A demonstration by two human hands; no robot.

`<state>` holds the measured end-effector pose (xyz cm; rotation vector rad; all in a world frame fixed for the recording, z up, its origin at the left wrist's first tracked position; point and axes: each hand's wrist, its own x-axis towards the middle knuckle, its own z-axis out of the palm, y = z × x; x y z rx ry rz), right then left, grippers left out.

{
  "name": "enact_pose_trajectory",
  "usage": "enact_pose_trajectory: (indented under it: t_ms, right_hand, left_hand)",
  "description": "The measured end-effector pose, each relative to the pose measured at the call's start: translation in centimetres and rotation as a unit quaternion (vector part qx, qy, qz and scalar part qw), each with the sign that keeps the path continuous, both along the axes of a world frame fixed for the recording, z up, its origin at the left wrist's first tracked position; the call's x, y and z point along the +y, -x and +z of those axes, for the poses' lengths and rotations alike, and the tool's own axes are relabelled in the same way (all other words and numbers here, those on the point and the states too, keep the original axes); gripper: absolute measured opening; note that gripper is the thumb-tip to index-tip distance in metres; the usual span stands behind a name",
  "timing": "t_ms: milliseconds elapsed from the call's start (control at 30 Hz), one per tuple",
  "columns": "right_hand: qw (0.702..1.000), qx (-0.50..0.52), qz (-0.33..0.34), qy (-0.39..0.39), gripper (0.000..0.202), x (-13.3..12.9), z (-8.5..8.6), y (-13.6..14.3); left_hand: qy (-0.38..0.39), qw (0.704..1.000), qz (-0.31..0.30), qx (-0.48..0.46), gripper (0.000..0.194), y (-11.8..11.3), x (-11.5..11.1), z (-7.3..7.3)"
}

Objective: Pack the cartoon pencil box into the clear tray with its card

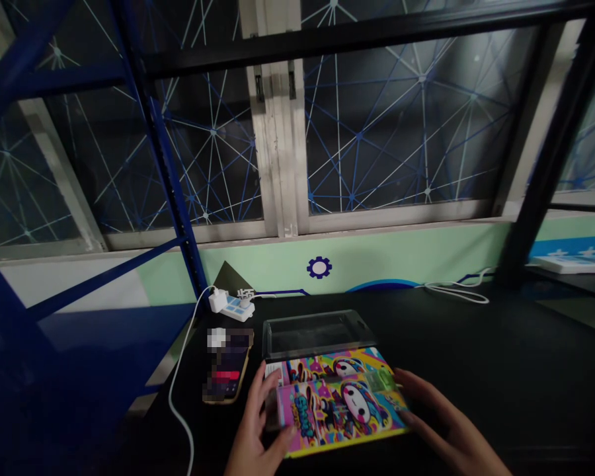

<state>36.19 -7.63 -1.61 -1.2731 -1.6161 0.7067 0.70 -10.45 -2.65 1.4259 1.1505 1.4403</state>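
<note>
A brightly printed flat box [344, 410] with a white cartoon character lies tilted above the black table, low in the view. My left hand [260, 423] grips its left end, thumb on the front and fingers along the far side. At the right end, my right hand [441, 416] holds the edge between thumb and fingers. Just behind it, a second panel [307, 370] carries a similar print; whether the two are joined I cannot tell. Past that panel lies a clear plastic tray [320, 334] with a dark rim.
Left of the box rests a phone [233, 363] with a lit screen. Behind it sits a white power strip [235, 307] with plugs, and a white cable [176, 390] runs down from it. Another white cable [459, 291] lies by the wall. Metal posts [153, 145] frame the table [500, 370].
</note>
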Motion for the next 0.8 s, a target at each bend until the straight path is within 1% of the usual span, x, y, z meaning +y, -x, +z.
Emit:
enact_pose_trajectory:
  t_ms: [67,167,233,367,467,533,633,700,767,800]
  right_hand:
    - [1.0,0.012,-0.003,-0.005,0.059,-0.1,-0.1,-0.2]
    - [1.0,0.012,-0.012,-0.019,0.056,-0.1,-0.3,-0.5]
    - [0.999,0.012,-0.017,-0.03,0.055,-0.1,-0.3,-0.5]
    - [0.999,0.03,-0.014,-0.038,0.058,-0.1,-0.3,-0.4]
    - [0.999,0.026,-0.004,-0.037,0.051,-0.4,-0.3,0.2]
    - [0.998,0.001,-0.007,-0.068,0.047,-0.4,0.0,0.9]
    - [0.991,-0.06,-0.011,-0.121,0.057,0.7,1.5,2.2]
    - [0.988,-0.103,0.011,-0.118,0.068,2.6,3.1,3.0]
    - [0.983,-0.146,0.047,-0.101,0.079,5.1,4.8,3.5]
    - [0.98,-0.163,0.061,-0.095,0.085,6.4,5.5,3.7]
  left_hand:
    - [-0.006,1.0,0.004,0.001,0.096,-0.2,0.1,-0.3]
    - [-0.003,1.0,-0.004,0.004,0.093,-0.6,0.3,-0.4]
    - [0.005,1.0,-0.011,-0.007,0.093,-0.8,0.3,-0.2]
    - [0.001,0.998,-0.008,-0.067,0.097,-0.6,0.0,0.5]
    - [-0.008,0.997,0.012,-0.081,0.087,-0.4,-0.2,0.8]
    - [0.001,0.996,0.049,-0.069,0.076,-0.5,-0.2,1.0]
    - [0.024,0.989,0.145,-0.031,0.061,-1.2,0.3,1.8]
    - [0.015,0.981,0.195,0.003,0.056,-2.0,1.2,2.9]
    - [-0.016,0.98,0.194,0.043,0.059,-2.6,2.6,4.5]
    - [-0.026,0.979,0.191,0.065,0.067,-2.8,3.5,5.3]
